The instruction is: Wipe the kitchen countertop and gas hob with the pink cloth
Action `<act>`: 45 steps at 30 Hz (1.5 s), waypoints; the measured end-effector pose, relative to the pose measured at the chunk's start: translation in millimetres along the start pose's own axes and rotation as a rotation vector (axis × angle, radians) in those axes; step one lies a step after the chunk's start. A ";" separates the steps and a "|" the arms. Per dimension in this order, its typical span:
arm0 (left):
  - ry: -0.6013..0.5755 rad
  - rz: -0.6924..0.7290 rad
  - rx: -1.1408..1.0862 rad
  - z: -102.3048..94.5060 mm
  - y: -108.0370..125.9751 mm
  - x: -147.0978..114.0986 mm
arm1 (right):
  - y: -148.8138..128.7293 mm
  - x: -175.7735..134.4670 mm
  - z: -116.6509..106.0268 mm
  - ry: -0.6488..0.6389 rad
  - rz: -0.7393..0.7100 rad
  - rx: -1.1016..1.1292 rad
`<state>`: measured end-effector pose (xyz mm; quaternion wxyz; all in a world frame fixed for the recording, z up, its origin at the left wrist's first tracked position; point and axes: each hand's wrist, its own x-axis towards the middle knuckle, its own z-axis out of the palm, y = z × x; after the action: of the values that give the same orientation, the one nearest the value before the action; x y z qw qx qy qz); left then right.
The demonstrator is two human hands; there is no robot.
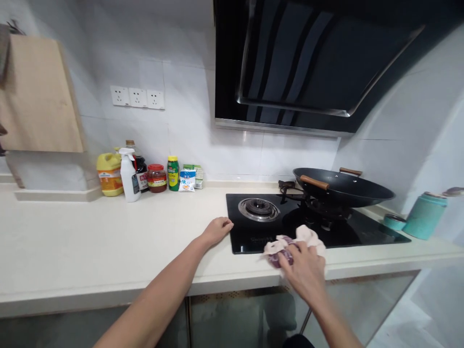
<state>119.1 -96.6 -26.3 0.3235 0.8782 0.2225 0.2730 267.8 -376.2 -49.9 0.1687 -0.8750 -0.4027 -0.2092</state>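
In my right hand (304, 268) is a crumpled white and purple cloth (310, 238), pressed down at the front edge of the black glass cooktop (250, 234) and the counter beside it. The cloth is slightly blurred. My left hand (216, 230) rests on the pale counter (90, 241) with its fingers curled together, touching the cooktop's left edge; I see nothing held in it. Behind it on the cooktop is a bare gas burner (259, 208). A black wok (348, 188) with wooden handles sits over the right burner.
Along the wall stand a white spray bottle (128, 176), a yellow jug (109, 176), a red-lidded jar (157, 179), a green bottle (173, 175) and a small packet (187, 181). A teal canister (426, 215) stands at the right. The range hood (290, 63) hangs above.
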 end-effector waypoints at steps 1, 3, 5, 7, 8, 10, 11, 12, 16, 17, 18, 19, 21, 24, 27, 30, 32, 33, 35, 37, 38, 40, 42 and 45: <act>-0.005 0.000 0.006 0.1 -0.5 0.2 | -20.6 -5.1 -0.5 0.021 -0.057 0.047; -0.016 -0.001 0.019 0.1 -0.7 -0.2 | -59.9 -15.9 -0.1 0.067 -0.182 0.158; -0.022 -0.004 0.035 -0.4 0.1 -1.4 | -94.2 -26.7 2.0 0.109 -0.298 0.273; -0.023 -0.006 0.051 -1.3 1.6 -3.3 | -120.0 -35.6 5.3 0.138 -0.392 0.369; -0.024 -0.004 0.057 -1.9 2.4 -4.3 | -128.8 -38.6 7.1 0.145 -0.426 0.412; -0.028 0.003 0.060 -3.0 3.5 -6.0 | -137.0 -40.2 10.4 0.133 -0.478 0.513; -0.031 0.007 0.059 -3.5 3.7 -6.4 | -136.8 -38.6 11.5 0.115 -0.492 0.579; -0.034 0.010 0.058 -3.8 3.6 -6.4 | -134.3 -35.2 12.1 0.092 -0.496 0.653; -0.039 0.001 0.044 -3.0 0.6 -3.3 | -111.4 -8.1 7.0 0.096 -0.423 0.833; -0.042 -0.008 0.039 -2.4 -0.3 -2.2 | -105.4 0.4 4.8 0.132 -0.400 0.816; -0.046 -0.017 0.033 -1.9 -1.0 -1.4 | -100.0 8.8 3.2 0.167 -0.384 0.781; -0.049 -0.023 0.027 -1.4 -1.5 -1.0 | -95.3 16.5 2.6 0.190 -0.372 0.734; -0.048 -0.024 0.022 -1.0 -1.2 -1.4 | -87.4 28.6 5.3 0.167 -0.352 0.634; -0.034 -0.010 0.029 -1.6 1.5 -4.6 | -73.7 37.4 17.1 0.004 -0.372 0.548; -0.029 -0.007 0.032 -3.5 5.4 -8.5 | -47.6 41.2 29.4 -0.096 -0.405 0.678; 0.007 -0.007 0.026 -6.7 13.5 -12.3 | -9.6 44.8 38.8 -0.017 -0.266 0.805; 0.045 -0.004 0.023 -8.5 24.3 -15.3 | 13.3 46.1 44.3 0.025 -0.157 0.749; 0.057 0.001 0.018 -8.6 31.7 -17.0 | 21.6 46.2 46.7 0.022 -0.129 0.702; 0.038 0.052 0.002 -5.5 49.5 -20.7 | 30.1 45.3 50.3 -0.002 -0.125 0.633; -0.058 0.121 0.026 2.8 68.5 -24.2 | 30.2 44.0 51.1 -0.030 -0.166 0.615; -0.139 0.139 0.070 8.9 77.2 -25.6 | 28.9 43.4 50.6 -0.038 -0.174 0.629; -0.298 0.130 0.222 23.3 91.7 -27.3 | 27.3 42.8 49.0 -0.045 -0.130 0.702; -0.387 0.091 0.372 39.2 102.5 -27.8 | 28.9 43.3 48.0 -0.035 -0.033 0.812; -0.361 0.081 0.442 65.4 115.9 -29.1 | 35.2 45.3 49.0 0.004 0.064 0.934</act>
<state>162.9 -222.5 1.9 0.1474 0.9700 0.1802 0.0698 333.0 -346.5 -73.5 0.5517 -0.7168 -0.4264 -0.0017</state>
